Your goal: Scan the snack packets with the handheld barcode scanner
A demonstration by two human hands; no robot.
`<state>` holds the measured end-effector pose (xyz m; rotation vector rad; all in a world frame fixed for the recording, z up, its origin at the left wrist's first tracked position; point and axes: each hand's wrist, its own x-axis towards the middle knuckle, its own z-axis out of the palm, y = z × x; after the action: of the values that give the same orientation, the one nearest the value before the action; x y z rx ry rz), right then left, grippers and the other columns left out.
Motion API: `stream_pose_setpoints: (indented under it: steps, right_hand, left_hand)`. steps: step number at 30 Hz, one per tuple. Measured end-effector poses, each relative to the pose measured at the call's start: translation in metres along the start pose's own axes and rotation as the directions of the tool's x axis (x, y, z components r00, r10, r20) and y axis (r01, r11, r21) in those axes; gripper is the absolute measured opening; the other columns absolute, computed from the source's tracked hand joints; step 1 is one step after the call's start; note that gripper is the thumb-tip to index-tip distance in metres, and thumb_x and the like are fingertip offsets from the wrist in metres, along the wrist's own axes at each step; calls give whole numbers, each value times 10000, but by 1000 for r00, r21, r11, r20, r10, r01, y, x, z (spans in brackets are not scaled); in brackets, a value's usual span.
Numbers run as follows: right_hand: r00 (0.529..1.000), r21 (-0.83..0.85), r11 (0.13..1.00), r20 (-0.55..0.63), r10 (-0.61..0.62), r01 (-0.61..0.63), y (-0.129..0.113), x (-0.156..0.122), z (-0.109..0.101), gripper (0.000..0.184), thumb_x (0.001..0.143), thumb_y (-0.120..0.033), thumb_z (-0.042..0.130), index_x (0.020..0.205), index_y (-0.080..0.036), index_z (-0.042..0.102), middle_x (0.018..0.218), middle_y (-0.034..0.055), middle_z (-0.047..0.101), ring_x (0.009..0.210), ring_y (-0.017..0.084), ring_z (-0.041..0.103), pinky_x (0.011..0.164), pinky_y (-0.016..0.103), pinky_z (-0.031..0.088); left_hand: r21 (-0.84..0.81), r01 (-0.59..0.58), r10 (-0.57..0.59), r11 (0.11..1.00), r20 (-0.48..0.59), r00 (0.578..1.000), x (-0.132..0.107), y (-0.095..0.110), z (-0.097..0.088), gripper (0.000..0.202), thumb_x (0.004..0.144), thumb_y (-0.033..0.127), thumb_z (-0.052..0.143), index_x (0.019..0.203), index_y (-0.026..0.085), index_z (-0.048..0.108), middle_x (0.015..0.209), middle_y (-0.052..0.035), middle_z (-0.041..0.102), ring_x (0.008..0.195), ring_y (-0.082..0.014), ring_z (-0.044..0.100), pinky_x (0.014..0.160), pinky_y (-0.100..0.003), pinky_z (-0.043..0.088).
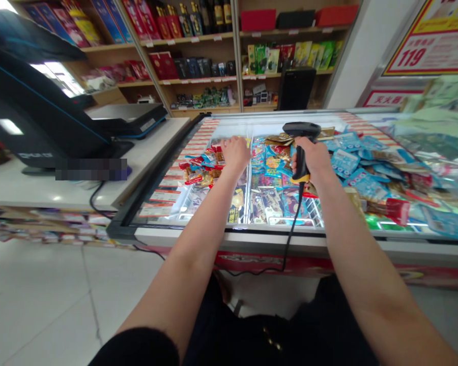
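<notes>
My right hand [313, 158] is wrapped round the handle of a black barcode scanner [301, 133] with a yellow band. Its black cable hangs down over the freezer's front edge. The scanner's head points away over the glass-topped chest freezer [252, 235]. My left hand [234, 152] reaches onto the freezer top among red snack packets [198, 170], its fingers curled down on them. Whether it grips one is hidden by the back of the hand.
Blue packets [345, 161] and other wrapped goods cover the freezer top. A white counter [30, 185] at the left carries a black till screen [34, 122] and a flat device [125, 117]. Wooden shelves [198, 51] with boxes stand behind. White tiled floor lies below.
</notes>
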<state>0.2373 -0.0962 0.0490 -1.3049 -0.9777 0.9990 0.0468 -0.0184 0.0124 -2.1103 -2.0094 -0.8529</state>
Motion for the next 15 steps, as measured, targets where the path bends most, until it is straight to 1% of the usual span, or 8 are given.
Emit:
stream_pose_setpoints:
  steps: [2,4,7,9,11,12,14,15]
  right_hand:
    - [1000,20,1000,-25,-6,7,0,3,-2,190,778,-356,567,659,-219,511,481,11,539,385,155,504,373,278,423]
    - [999,19,1000,-38,-14,15,0,5,-3,191,780,-368,560,666,-222,513,491,16,544,408,164,519,380,281,426]
    - [998,-13,1000,-56,-27,26,0,6,-3,209,791,-394,541,669,-226,510,506,20,549,431,172,537,386,279,423]
    - [997,-13,999,-65,-38,37,0,6,-2,218,799,-400,531,672,-223,514,512,20,548,427,167,538,395,278,428]
    - [997,4,999,-67,-43,43,0,5,-2,217,802,-396,530,680,-216,524,512,17,546,411,160,531,404,279,437]
    - [997,13,999,-65,-40,41,-1,4,-1,215,803,-392,534,682,-213,527,512,17,546,402,156,527,406,281,441]
    - [998,25,999,-64,-27,29,-1,4,-1,212,804,-381,541,677,-211,524,514,18,552,389,151,521,402,280,444]
    - [998,28,999,-65,-19,21,-1,4,0,210,807,-373,540,672,-213,519,515,19,555,387,151,521,398,278,443]
  left_hand:
    - [-37,-83,85,996,57,995,5,18,14,283,860,225,498,1072,196,683,1181,-148,647,1181,-332,538,1076,-493,324]
    - [-84,-140,147,987,87,985,10,36,25,299,885,203,457,1082,174,680,1180,-159,646,1154,-321,558,1026,-462,378]
    - [-159,-205,219,966,76,973,19,60,35,359,919,184,397,1181,156,640,1280,-165,607,1211,-301,533,1041,-437,381]
    - [-201,-252,271,947,71,960,27,72,41,398,939,224,398,1286,158,581,1410,-159,526,1315,-300,457,1088,-437,350]
    - [-228,-285,314,931,102,944,34,79,48,455,951,308,422,1379,181,510,1506,-141,438,1394,-307,372,1118,-451,322]
    - [-235,-299,336,925,139,932,37,80,54,476,953,349,430,1400,197,493,1517,-133,428,1405,-310,359,1122,-460,318]
    - [-251,-342,397,905,213,893,39,80,65,459,959,385,423,1377,226,525,1460,-119,497,1369,-302,413,1116,-463,323]
    - [-263,-366,426,893,229,875,39,78,70,431,963,382,413,1341,235,561,1404,-112,548,1331,-289,457,1110,-456,329]
